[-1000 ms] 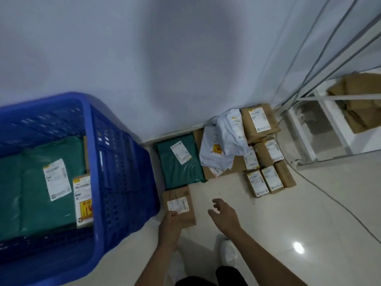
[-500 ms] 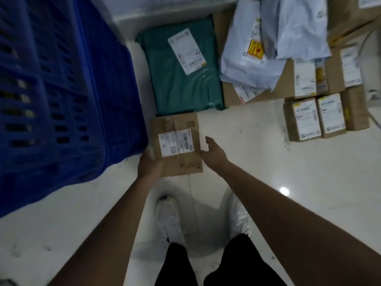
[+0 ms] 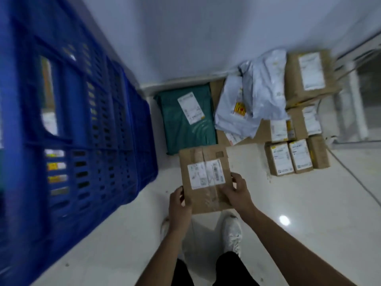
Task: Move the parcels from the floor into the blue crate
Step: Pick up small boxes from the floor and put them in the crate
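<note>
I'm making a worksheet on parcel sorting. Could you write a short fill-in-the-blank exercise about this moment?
1. The cardboard parcel is held by ____ hands.
2. The left hand and right hand grip the parcel to the ____ of the blue crate.
3. The flat parcel just beyond the held one is ____ in colour.

Missing words: both; right; green

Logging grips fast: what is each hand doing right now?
Left hand: closed on the cardboard parcel, gripping its left edge.
Right hand: closed on the same parcel, gripping its right side.
</note>
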### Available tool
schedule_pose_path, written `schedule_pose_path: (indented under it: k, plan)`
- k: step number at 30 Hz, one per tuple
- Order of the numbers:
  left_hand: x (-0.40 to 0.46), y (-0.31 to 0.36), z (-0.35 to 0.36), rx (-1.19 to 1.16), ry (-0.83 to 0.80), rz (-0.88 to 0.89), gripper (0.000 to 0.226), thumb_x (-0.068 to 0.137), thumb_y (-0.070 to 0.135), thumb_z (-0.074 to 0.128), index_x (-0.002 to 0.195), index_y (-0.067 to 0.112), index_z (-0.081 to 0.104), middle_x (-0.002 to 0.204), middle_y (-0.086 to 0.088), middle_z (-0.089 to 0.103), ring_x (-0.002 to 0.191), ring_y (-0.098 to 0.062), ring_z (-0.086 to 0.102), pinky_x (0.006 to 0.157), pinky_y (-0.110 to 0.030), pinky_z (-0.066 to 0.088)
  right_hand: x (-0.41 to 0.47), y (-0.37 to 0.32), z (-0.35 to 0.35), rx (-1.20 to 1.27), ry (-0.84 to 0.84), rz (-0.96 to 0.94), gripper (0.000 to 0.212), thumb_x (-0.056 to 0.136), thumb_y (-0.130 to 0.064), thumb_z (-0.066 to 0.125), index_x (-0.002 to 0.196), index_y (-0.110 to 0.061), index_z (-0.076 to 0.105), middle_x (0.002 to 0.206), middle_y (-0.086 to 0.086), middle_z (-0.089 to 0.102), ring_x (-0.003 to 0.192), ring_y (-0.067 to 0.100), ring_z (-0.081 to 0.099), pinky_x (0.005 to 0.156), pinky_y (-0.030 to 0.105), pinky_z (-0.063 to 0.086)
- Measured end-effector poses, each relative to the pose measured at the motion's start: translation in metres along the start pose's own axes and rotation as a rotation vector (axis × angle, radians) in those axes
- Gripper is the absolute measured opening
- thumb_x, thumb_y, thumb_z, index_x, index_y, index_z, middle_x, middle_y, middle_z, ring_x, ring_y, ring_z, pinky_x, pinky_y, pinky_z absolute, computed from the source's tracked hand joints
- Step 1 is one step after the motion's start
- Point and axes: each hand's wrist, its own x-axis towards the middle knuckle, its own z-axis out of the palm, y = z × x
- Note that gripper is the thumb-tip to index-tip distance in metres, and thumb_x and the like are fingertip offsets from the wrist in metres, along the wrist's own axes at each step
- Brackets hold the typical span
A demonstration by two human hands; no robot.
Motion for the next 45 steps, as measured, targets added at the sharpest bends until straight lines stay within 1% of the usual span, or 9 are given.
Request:
schedule_pose_path:
  k: [4,11,16,20,24,29,32,36,45]
  plan:
    - [-0.072,0.097,0.008,-0.108,-0.033,0.139,0.039,0.093,0.004,0.055,0.105,0.040,0.053,0.109,0.013,0.053,0.103,-0.008,0.058,0.087,-0.028,0.054,-0.051,-0.064,-0.073,0.016,0.083,-0.080,0.044,0.091,-0.022,0.063,0.132,-0.022,0.048,0.129,0.004,0.052,0.114,0.023,0.054,0.085,0.032,0.045]
    - [-0.231,0.267,-0.002,-0.099,-0.036,0.392,0.045,0.094,0.005,0.052,0.134,0.026,0.045,0.123,0.006,0.042,0.113,-0.010,0.049,0.091,-0.022,0.046,-0.181,-0.216,-0.202,0.070,0.164,-0.351,0.049,0.090,-0.019,0.064,0.136,-0.016,0.046,0.130,0.004,0.053,0.117,0.023,0.053,0.094,0.043,0.050]
    - [-0.328,0.333,-0.053,-0.127,0.030,0.532,0.045,0.095,0.010,0.052,0.131,0.035,0.046,0.124,0.007,0.042,0.116,-0.010,0.049,0.099,-0.031,0.048,-0.276,-0.310,-0.227,0.074,0.153,-0.536,0.048,0.089,-0.017,0.064,0.134,-0.018,0.049,0.127,0.001,0.053,0.115,0.019,0.053,0.094,0.041,0.049]
    - [-0.365,0.346,-0.124,-0.147,0.093,0.599,0.045,0.093,0.006,0.053,0.115,0.045,0.047,0.119,0.009,0.050,0.105,-0.004,0.053,0.097,-0.031,0.049,-0.337,-0.360,-0.190,0.078,0.085,-0.632,0.038,0.091,-0.011,0.060,0.126,-0.021,0.049,0.117,-0.003,0.052,0.106,0.012,0.051,0.077,0.017,0.045]
    - [-0.354,0.340,-0.211,-0.146,0.145,0.544,0.045,0.093,0.004,0.053,0.128,0.032,0.049,0.130,-0.004,0.054,0.114,-0.020,0.056,0.092,-0.035,0.053,-0.369,-0.391,-0.116,0.068,0.019,-0.621,0.052,0.087,-0.013,0.062,0.135,-0.024,0.045,0.126,0.004,0.047,0.111,0.019,0.052,0.096,0.042,0.049]
    - [-0.311,0.324,-0.325,-0.088,0.136,0.457,0.048,0.095,0.012,0.054,0.141,0.022,0.041,0.139,0.003,0.042,0.118,-0.017,0.048,0.093,-0.030,0.047,-0.385,-0.426,-0.008,0.136,-0.035,-0.573,0.049,0.082,0.008,0.056,0.111,-0.032,0.054,0.105,-0.005,0.062,0.095,0.009,0.062,0.082,0.024,0.054]
    - [-0.285,0.313,-0.382,-0.035,0.106,0.445,0.048,0.095,0.008,0.050,0.140,0.024,0.040,0.136,0.004,0.038,0.118,-0.013,0.044,0.096,-0.028,0.043,-0.384,-0.436,0.059,0.145,-0.018,-0.511,0.050,0.080,0.007,0.055,0.103,-0.038,0.056,0.105,-0.007,0.064,0.099,0.012,0.063,0.087,0.030,0.053]
    - [-0.254,0.301,-0.433,0.021,0.101,0.378,0.050,0.095,0.009,0.051,0.141,0.023,0.040,0.138,-0.002,0.039,0.119,-0.017,0.044,0.102,-0.036,0.044,-0.384,-0.450,0.118,0.125,-0.010,-0.424,0.047,0.088,0.007,0.054,0.124,-0.023,0.049,0.097,-0.022,0.050,0.105,0.011,0.051,0.086,0.023,0.040]
    - [-0.165,0.296,-0.437,0.018,0.037,0.323,0.049,0.096,0.009,0.051,0.141,0.023,0.039,0.138,0.002,0.040,0.120,-0.014,0.045,0.101,-0.033,0.045,-0.309,-0.449,0.166,-0.025,0.086,-0.345,0.061,0.088,-0.008,0.060,0.142,-0.025,0.039,0.133,0.004,0.050,0.116,0.020,0.052,0.096,0.037,0.048]
